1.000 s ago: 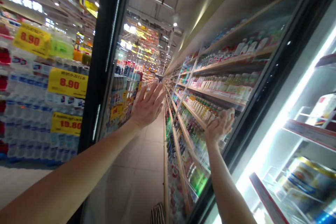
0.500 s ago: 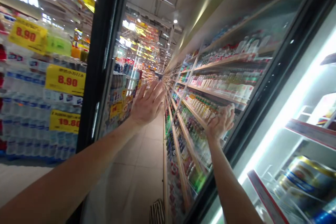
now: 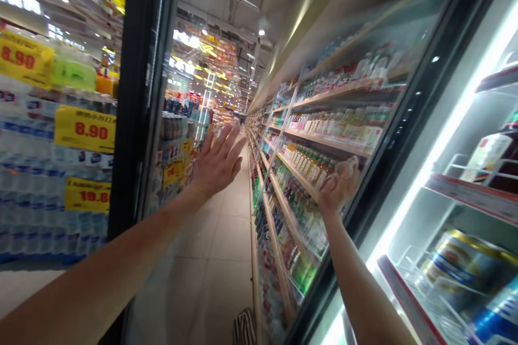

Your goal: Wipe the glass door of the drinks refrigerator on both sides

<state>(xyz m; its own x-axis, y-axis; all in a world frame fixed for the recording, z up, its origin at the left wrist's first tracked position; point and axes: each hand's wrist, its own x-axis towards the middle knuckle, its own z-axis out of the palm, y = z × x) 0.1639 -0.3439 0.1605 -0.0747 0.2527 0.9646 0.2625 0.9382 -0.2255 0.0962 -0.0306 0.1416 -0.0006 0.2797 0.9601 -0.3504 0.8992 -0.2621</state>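
Note:
A glass cooler door with a black frame (image 3: 140, 75) stands swung open in front of me. My left hand (image 3: 218, 164) lies flat on the pane, palm forward and fingers spread, with nothing in it. Nearer the frame's right side, my right hand (image 3: 338, 191) presses a crumpled whitish cloth (image 3: 348, 167) against the glass. Its fingers are bent around the cloth, and some blur hides the detail. Through or mirrored in the pane, rows of bottles (image 3: 311, 164) show on long shelves.
At right, the lit cooler holds cans (image 3: 457, 261) and a dark bottle (image 3: 488, 151) behind wire guards on shelves (image 3: 477, 194). Stacked water packs (image 3: 28, 188) with yellow price signs (image 3: 84, 128) stand at left. A tiled floor (image 3: 230, 237) shows beyond the pane.
The view has shifted slightly right, so the door frame and signs sit further left. My right hand stays at the glass with the cloth; my left hand remains flat on the pane.

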